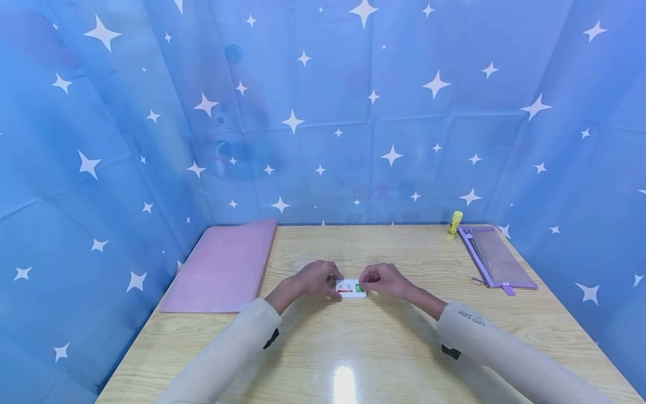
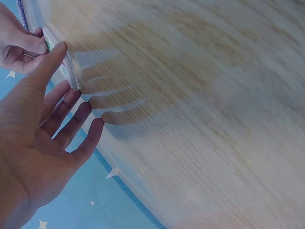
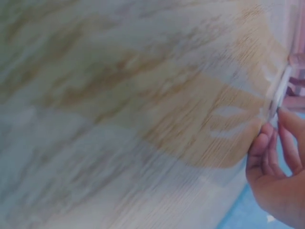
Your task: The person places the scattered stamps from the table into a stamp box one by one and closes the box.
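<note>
A small flat white pack (image 1: 349,293) with red and green print lies at the middle of the table, between my two hands. My left hand (image 1: 315,279) holds its left end, the thumb on the near side and a finger on the far side; the other fingers are spread in the left wrist view. At the opposite end, beside the green patch, my right hand (image 1: 387,280) pinches the pack between thumb and curled fingers. Only the thin edge of the pack (image 3: 282,90) shows in the right wrist view.
A pink folder (image 1: 222,269) lies on the left of the wooden table (image 1: 313,359). At the back right a yellow glue stick (image 1: 455,225) stands beside a purple zip pouch (image 1: 499,258). Behind the left hand lies a clear, filmy piece (image 1: 300,260). A blue star-patterned curtain (image 1: 323,140) surrounds the table.
</note>
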